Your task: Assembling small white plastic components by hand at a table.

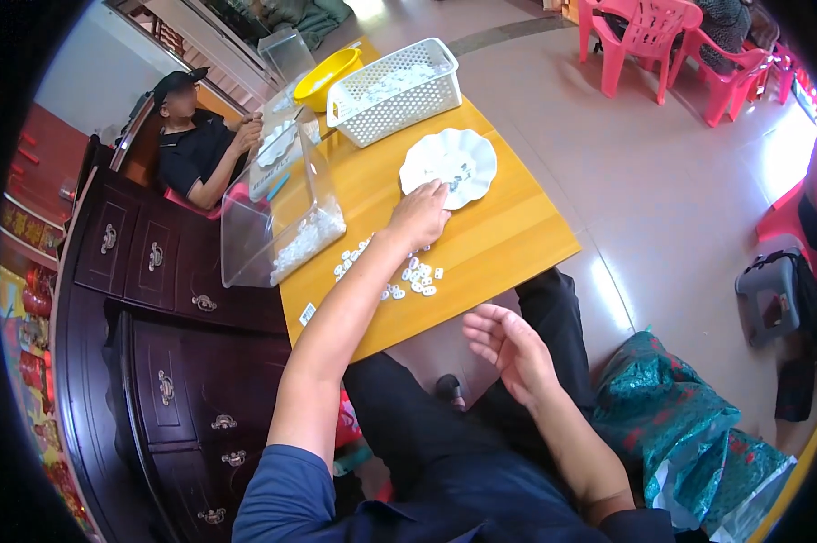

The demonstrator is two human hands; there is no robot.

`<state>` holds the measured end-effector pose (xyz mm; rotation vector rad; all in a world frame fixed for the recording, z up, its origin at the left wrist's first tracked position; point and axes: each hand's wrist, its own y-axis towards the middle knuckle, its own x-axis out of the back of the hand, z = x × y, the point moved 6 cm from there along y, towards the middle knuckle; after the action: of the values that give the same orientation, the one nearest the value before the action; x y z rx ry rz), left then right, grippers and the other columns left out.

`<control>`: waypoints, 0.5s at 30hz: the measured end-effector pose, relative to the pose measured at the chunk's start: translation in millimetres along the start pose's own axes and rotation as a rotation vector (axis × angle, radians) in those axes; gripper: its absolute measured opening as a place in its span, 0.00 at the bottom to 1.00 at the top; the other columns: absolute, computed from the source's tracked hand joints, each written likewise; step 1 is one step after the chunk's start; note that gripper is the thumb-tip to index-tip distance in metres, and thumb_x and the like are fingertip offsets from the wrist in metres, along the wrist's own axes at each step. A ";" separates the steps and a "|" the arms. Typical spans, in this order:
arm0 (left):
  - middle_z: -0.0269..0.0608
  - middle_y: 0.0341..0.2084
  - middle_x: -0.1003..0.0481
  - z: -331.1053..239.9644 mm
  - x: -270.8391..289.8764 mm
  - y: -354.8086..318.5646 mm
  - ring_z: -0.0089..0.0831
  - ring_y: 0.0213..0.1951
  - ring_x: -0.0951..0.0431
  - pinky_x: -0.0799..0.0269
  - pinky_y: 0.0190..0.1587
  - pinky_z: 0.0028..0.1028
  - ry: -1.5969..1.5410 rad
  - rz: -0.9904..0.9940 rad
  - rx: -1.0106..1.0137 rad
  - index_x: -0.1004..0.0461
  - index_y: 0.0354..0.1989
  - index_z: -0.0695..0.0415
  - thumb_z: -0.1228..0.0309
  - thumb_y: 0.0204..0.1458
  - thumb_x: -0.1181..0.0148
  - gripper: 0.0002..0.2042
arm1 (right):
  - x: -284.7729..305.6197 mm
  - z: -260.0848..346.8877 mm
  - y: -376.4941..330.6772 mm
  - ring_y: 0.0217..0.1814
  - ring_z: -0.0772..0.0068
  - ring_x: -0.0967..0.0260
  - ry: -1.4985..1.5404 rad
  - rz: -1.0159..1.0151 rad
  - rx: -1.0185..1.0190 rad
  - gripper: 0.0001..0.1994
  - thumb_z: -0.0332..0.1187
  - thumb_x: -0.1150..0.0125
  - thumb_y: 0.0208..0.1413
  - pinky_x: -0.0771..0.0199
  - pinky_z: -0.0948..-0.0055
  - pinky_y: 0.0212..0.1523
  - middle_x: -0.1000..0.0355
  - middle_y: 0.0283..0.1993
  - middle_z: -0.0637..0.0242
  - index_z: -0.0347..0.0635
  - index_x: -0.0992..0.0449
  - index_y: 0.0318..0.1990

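A white plate with a wavy rim lies on the wooden table, holding a few small dark and pale pieces. My left hand reaches across to the plate's near-left rim, its fingers bent together over the edge. Whatever is between those fingertips is hidden. Below that forearm, several small white pieces with holes are scattered on the tabletop. My right hand is held above my lap just off the table's near edge, palm turned up, fingers loosely stretched and thumb apart, with nothing in it.
The table also carries a clear plastic bin of small translucent pieces, a white perforated basket and a yellow bowl. Across at left sits a person handling something. Dark drawers stand left; a green bag lies right.
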<state>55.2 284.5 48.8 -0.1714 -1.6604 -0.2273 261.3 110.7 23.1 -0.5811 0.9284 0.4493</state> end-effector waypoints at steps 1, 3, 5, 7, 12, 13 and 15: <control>0.55 0.59 0.33 -5.9 0.3 -0.5 0.47 0.61 0.33 0.37 0.64 0.39 -0.028 -0.028 -0.008 0.36 0.59 0.67 0.69 0.55 0.43 0.24 | 11.1 -1.9 3.2 0.57 0.65 0.27 -0.002 -0.004 0.008 0.22 0.44 0.53 0.70 0.27 0.69 0.56 0.27 0.55 0.53 0.34 0.33 0.59; 0.56 0.60 0.33 -12.3 0.0 -1.3 0.47 0.62 0.34 0.37 0.64 0.39 -0.021 0.009 0.004 0.36 0.60 0.66 0.69 0.57 0.45 0.23 | 35.3 -9.1 7.1 0.53 0.65 0.25 0.048 -0.166 -0.056 0.18 0.41 0.54 0.69 0.25 0.67 0.55 0.24 0.51 0.55 0.35 0.29 0.54; 0.56 0.61 0.34 -14.6 -3.8 -3.1 0.47 0.63 0.34 0.37 0.65 0.39 -0.018 0.047 0.019 0.37 0.61 0.66 0.69 0.58 0.47 0.23 | 48.1 -13.3 8.4 0.50 0.65 0.24 0.042 -0.234 -0.061 0.15 0.39 0.54 0.69 0.23 0.68 0.52 0.23 0.48 0.57 0.37 0.26 0.49; 0.56 0.58 0.32 -17.2 -5.0 -7.7 0.48 0.60 0.31 0.34 0.62 0.39 0.052 0.001 -0.029 0.35 0.59 0.68 0.71 0.58 0.49 0.21 | 56.4 -17.2 9.1 0.50 0.66 0.24 0.032 -0.271 -0.043 0.14 0.39 0.54 0.69 0.23 0.69 0.52 0.23 0.48 0.57 0.38 0.26 0.48; 0.58 0.47 0.27 -47.7 -8.7 -27.0 0.49 0.49 0.25 0.25 0.51 0.38 0.137 -0.169 -0.184 0.33 0.52 0.72 0.76 0.53 0.53 0.18 | 59.4 -17.2 11.3 0.49 0.66 0.24 0.022 -0.268 -0.057 0.15 0.40 0.54 0.69 0.23 0.69 0.52 0.23 0.47 0.57 0.39 0.26 0.47; 0.58 0.45 0.27 -57.6 -9.0 -30.4 0.48 0.47 0.24 0.24 0.49 0.38 0.121 -0.172 -0.204 0.33 0.51 0.73 0.77 0.52 0.53 0.18 | 62.2 -16.2 12.1 0.50 0.65 0.24 0.032 -0.269 -0.060 0.15 0.40 0.55 0.69 0.23 0.68 0.53 0.23 0.47 0.57 0.38 0.26 0.47; 0.57 0.44 0.27 -74.8 -6.8 -39.0 0.47 0.45 0.24 0.23 0.47 0.36 0.128 -0.198 -0.232 0.33 0.50 0.73 0.77 0.52 0.53 0.18 | 66.8 -12.8 14.3 0.51 0.64 0.24 0.063 -0.242 -0.059 0.17 0.41 0.56 0.70 0.23 0.67 0.54 0.23 0.48 0.56 0.37 0.27 0.49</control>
<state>118.4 228.2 47.2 -0.1634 -1.5210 -0.5704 280.3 120.8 -43.0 -0.7552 0.8935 0.2428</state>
